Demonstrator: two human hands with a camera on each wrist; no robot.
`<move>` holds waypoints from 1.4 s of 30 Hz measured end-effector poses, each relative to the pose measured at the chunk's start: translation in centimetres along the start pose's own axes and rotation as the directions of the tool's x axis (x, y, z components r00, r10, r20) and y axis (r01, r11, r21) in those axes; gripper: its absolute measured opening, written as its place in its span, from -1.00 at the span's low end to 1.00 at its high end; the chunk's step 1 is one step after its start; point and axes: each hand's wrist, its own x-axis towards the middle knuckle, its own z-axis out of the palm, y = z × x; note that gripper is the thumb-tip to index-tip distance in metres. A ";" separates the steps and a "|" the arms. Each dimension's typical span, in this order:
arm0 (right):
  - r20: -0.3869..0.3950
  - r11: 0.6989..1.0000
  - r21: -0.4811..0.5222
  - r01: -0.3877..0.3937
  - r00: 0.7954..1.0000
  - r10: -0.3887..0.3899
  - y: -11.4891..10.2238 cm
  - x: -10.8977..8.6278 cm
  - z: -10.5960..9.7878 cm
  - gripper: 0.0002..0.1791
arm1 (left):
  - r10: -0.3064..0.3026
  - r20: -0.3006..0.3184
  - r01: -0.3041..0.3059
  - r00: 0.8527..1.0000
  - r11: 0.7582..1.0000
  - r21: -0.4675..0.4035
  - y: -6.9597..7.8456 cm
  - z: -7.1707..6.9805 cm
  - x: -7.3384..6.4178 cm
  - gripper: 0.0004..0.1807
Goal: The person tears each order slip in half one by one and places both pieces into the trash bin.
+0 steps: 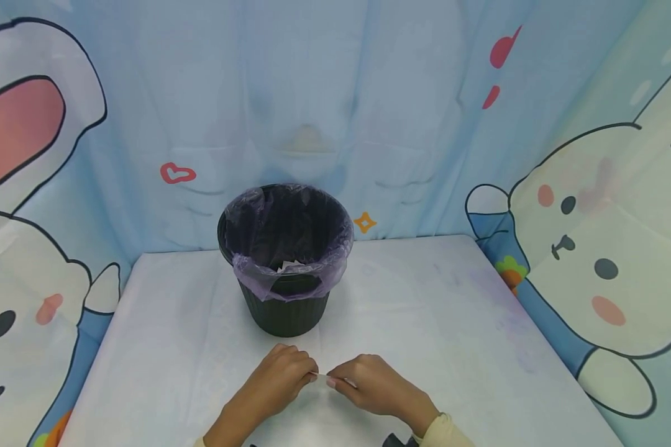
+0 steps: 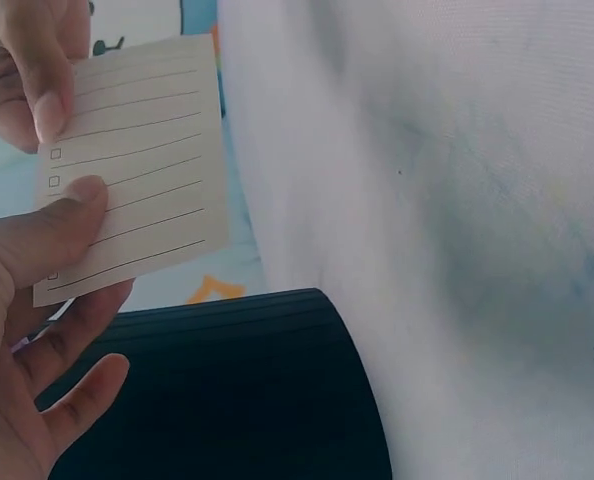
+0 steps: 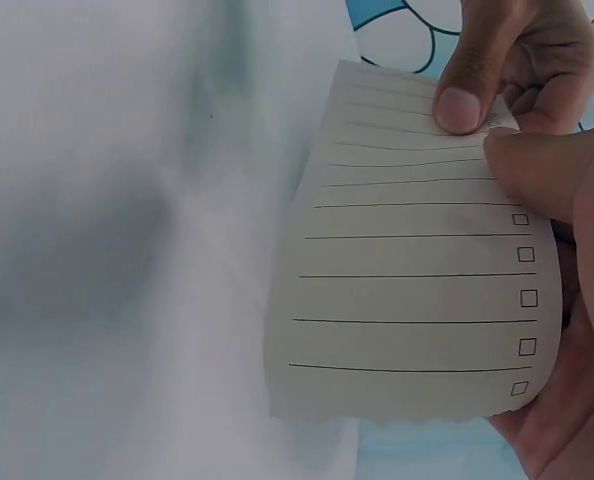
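My left hand (image 1: 279, 377) and right hand (image 1: 371, 383) meet at the front of the table, both pinching one cream sheet of lined checklist paper (image 2: 157, 150). Ruled lines and a column of small checkboxes cover the face of the paper (image 3: 417, 280). Both thumbs press on it near the checkbox side, close together. In the right wrist view the lower edge of the sheet is ragged and its body bows slightly. From the head view only a thin pale edge shows between the fingertips.
Just beyond the hands stands a black bin (image 1: 284, 313), lined with a translucent purple bag (image 1: 257, 279). White paper pieces (image 1: 291, 265) show inside it. A white cloth covers the table (image 1: 425, 323). Behind hangs a blue cartoon curtain (image 1: 414, 93). A dark object (image 1: 397, 441) lies near my right sleeve.
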 end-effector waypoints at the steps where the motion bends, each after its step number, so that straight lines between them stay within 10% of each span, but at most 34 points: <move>1: 0.004 1.000 0.000 -0.001 1.000 0.001 -0.1 0.0 0.0 -0.69 | 0.001 0.000 -0.001 1.000 1.000 0.004 0.0 0.0 0.0 -0.94; 14: 0.065 1.000 0.016 0.008 0.998 -0.009 -0.4 0.2 -0.2 -0.73 | 0.009 0.042 -0.011 0.999 0.998 0.054 0.3 -0.4 -0.1 -0.96; 25: 0.147 0.998 0.063 -0.020 0.989 0.011 -0.5 0.3 -0.6 -0.76 | 0.151 -0.045 -0.145 0.988 0.983 0.108 0.4 -0.1 -0.1 -0.97; 35: 0.058 0.916 0.395 0.063 0.994 -0.093 0.5 0.2 -1.1 -0.70 | 0.297 -0.270 -0.251 0.916 0.948 0.194 0.5 -0.8 -0.4 -0.79; 42: 0.018 0.799 0.599 -0.053 0.998 0.053 1.5 -0.2 -2.1 -0.67 | 0.404 -0.365 -0.322 0.839 0.909 0.266 0.6 -1.6 -0.5 -0.87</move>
